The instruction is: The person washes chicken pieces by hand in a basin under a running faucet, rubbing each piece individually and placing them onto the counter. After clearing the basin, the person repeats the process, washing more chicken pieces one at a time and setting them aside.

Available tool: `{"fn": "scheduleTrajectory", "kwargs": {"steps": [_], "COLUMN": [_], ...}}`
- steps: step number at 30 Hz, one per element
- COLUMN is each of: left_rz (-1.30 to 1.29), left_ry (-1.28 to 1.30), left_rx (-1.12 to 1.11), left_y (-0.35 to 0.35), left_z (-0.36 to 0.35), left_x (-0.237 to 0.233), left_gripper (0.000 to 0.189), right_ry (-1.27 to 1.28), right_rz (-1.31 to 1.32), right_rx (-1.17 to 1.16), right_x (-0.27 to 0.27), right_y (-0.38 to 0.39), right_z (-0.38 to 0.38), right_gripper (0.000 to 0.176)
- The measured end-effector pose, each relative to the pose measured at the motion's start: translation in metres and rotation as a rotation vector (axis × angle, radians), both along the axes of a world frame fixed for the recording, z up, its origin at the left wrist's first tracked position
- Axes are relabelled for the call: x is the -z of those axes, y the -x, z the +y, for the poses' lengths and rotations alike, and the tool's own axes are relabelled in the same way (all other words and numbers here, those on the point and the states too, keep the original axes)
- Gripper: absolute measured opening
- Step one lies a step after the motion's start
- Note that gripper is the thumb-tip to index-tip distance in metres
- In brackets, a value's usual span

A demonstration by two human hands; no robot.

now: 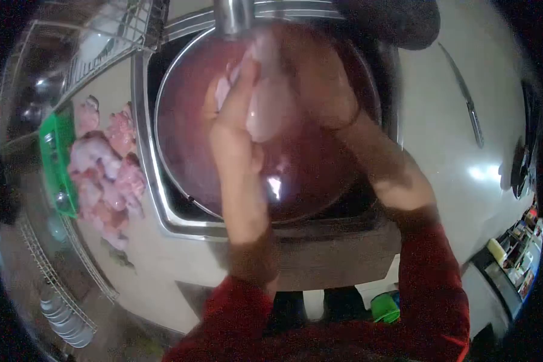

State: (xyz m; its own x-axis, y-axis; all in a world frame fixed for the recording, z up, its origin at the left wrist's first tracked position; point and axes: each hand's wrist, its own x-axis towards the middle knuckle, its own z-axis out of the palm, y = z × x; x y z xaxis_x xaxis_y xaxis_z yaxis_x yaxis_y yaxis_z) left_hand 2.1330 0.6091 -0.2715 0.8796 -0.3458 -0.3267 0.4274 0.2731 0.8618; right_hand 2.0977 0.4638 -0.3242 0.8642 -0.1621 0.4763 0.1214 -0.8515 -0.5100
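Observation:
Over a large round bowl point(320, 193) of reddish water, my left hand point(232, 111) is closed around a pale piece of raw chicken point(268, 111). The piece is narrow at the top and bulges lower down, like a leg; motion blurs it. My right hand point(323, 84) is just to its right, above the water, its fingers too smeared to read. The bowl sits in a metal-rimmed sink point(163, 208), below the metal faucet point(234, 18).
Raw chicken pieces point(105, 175) lie heaped on the counter at left, beside a green basket point(57, 166). A wire dish rack point(96, 48) stands at upper left. On the right counter lies a knife point(473, 114). A dark rounded object point(398, 24) is at the top.

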Motion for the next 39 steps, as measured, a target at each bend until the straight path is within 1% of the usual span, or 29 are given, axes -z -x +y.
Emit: {"fn": "scheduleTrajectory", "kwargs": {"steps": [1, 2, 4, 5, 7, 8, 10, 11, 13, 14, 16, 17, 18, 19, 20, 21, 23, 27, 29, 30, 32, 33, 34, 35, 36, 38, 39], "left_rz": [0.054, 0.05, -0.057, -0.056, -0.151, -0.148, -0.254, -0.252, -0.254, -0.254, 0.099, 0.103, 0.137, 0.17, 0.15, 0.148, 0.113, 0.139, 0.043, 0.041, 0.007, 0.007, 0.026, 0.045, 0.046, -0.133, -0.132], "left_ry": [0.018, 0.017, -0.009, -0.01, 0.005, 0.005, -0.261, -0.261, -0.277, -0.279, 0.032, 0.032, 0.061, 0.09, 0.085, 0.085, 0.13, 0.176, 0.031, 0.03, -0.009, -0.008, 0.018, 0.045, 0.045, -0.282, -0.281], "left_rx": [-0.063, -0.056, -0.134, -0.131, -0.23, -0.225, -0.028, -0.023, -0.072, -0.053, -0.129, -0.115, -0.101, -0.092, -0.082, -0.082, -0.102, -0.107, -0.166, -0.167, -0.182, -0.184, -0.17, -0.154, -0.155, 0.028, 0.034], "left_y": [0.001, 0.0, -0.003, -0.005, -0.007, -0.008, -0.009, -0.007, -0.003, -0.002, -0.005, -0.007, -0.01, -0.013, -0.015, -0.015, -0.016, -0.017, -0.013, -0.014, -0.013, -0.015, -0.018, -0.019, -0.015, -0.001, 0.002], "left_z": [0.0, -0.001, 0.001, 0.002, 0.004, 0.007, 0.013, 0.011, 0.003, 0.003, 0.003, 0.004, 0.008, 0.011, 0.014, 0.013, 0.012, 0.01, 0.007, 0.007, 0.007, 0.009, 0.012, 0.013, 0.01, 0.002, 0.002], "left_x": [-0.003, -0.005, -0.007, -0.004, 0.007, 0.01, 0.011, 0.011, 0.006, 0.006, 0.006, 0.008, 0.011, 0.014, 0.017, 0.019, 0.02, 0.021, 0.016, 0.012, 0.005, 0.009, 0.016, 0.02, 0.016, 0.005, 0.01], "left_gripper": [0.023, 0.023, 0.015, 0.015, 0.014, 0.014, 0.017, 0.017, 0.024, 0.024, 0.032, 0.032, 0.033, 0.034, 0.035, 0.035, 0.034, 0.033, 0.033, 0.033, 0.047, 0.047, 0.043, 0.039, 0.039, 0.043, 0.043], "right_ry": [-0.011, -0.012, 0.373, 0.371, -1.431, -1.431, -0.523, -0.524, -0.062, -0.065, -0.334, -0.47, -0.47, -0.419, -0.369, -0.369, 0.043, 0.043, 0.008, 0.007, -0.79, -0.79, -1.008, -1.213, -1.213, -1.573, -1.461], "right_rz": [0.034, 0.029, -0.13, -0.129, -0.019, -0.02, 0.011, 0.012, -0.17, -0.167, -0.043, 0.018, 0.017, -0.033, -0.083, -0.085, 0.005, -0.01, -0.313, -0.314, -0.341, -0.341, -0.087, 0.177, 0.178, 0.002, -0.013], "right_rx": [-0.035, -0.028, 0.231, 0.233, -0.171, -0.165, 0.074, 0.08, 0.025, 0.044, 0.077, 0.091, 0.1, 0.139, 0.174, 0.173, 0.291, 0.328, 0.291, 0.29, 0.127, 0.125, 0.085, 0.043, 0.043, -0.315, -0.274], "right_x": [0.0, 0.0, -0.012, -0.015, -0.019, -0.017, -0.012, -0.009, -0.01, -0.01, -0.024, -0.027, -0.026, -0.023, -0.02, -0.016, -0.009, -0.012, -0.002, 0.007, 0.022, 0.005, -0.029, -0.05, -0.041, -0.011, -0.011], "right_y": [-0.002, 0.002, 0.01, 0.004, -0.004, -0.004, -0.002, 0.0, 0.004, 0.006, 0.005, 0.006, 0.005, 0.002, 0.0, 0.0, 0.002, 0.0, -0.005, -0.011, -0.023, -0.019, -0.011, -0.004, 0.0, 0.006, 0.006], "right_z": [-0.001, 0.003, 0.023, 0.029, 0.038, 0.036, 0.025, 0.018, 0.005, 0.004, -0.001, -0.002, -0.005, -0.01, -0.012, -0.012, -0.011, -0.011, -0.013, -0.014, -0.014, -0.012, -0.007, -0.002, 0.008, 0.027, 0.023], "right_gripper": [0.041, 0.041, 0.042, 0.042, 0.045, 0.045, 0.047, 0.047, 0.045, 0.045, 0.037, 0.034, 0.034, 0.031, 0.029, 0.029, 0.027, 0.026, 0.023, 0.023, 0.022, 0.022, 0.022, 0.023, 0.023, 0.032, 0.034]}}
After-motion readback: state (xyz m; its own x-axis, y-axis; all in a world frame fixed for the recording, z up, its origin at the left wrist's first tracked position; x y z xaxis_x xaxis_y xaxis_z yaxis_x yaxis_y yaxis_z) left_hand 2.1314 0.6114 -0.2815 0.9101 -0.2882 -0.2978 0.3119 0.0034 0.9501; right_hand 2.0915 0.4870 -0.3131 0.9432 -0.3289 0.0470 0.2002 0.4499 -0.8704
